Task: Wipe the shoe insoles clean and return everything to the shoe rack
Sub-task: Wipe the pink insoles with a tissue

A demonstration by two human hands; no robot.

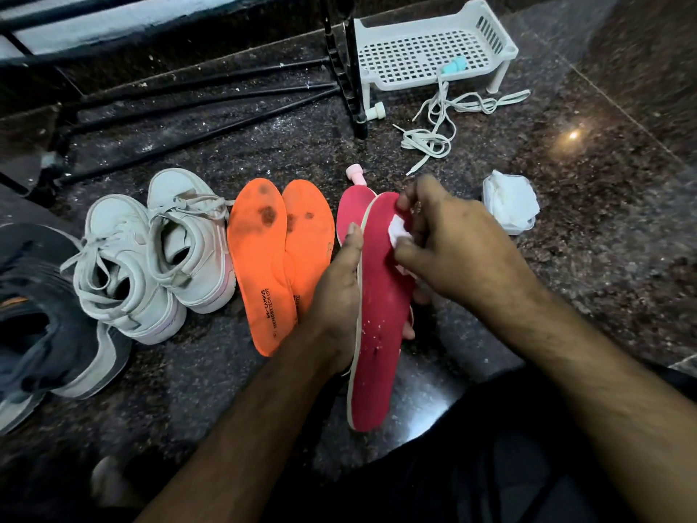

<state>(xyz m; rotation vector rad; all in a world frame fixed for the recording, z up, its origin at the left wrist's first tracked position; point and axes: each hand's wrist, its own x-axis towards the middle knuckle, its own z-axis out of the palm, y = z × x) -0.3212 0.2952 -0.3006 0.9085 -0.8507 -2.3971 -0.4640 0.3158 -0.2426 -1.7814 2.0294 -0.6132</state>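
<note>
Over the dark stone floor | left hand point(335, 292) holds the pink insole point(381, 307) up by its edge | right hand point(452, 251) pinches a white wipe point(396, 230) against its toe end | second pink insole point(350, 209) seemingly behind | risk: thin edge hold lets insole twist, smearing loosened crumbs; stained orange insoles point(264, 258) remain uncleaned.

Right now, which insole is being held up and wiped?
The pink insole, gripped by the left hand. The two orange insoles lie stained on the floor.
</note>
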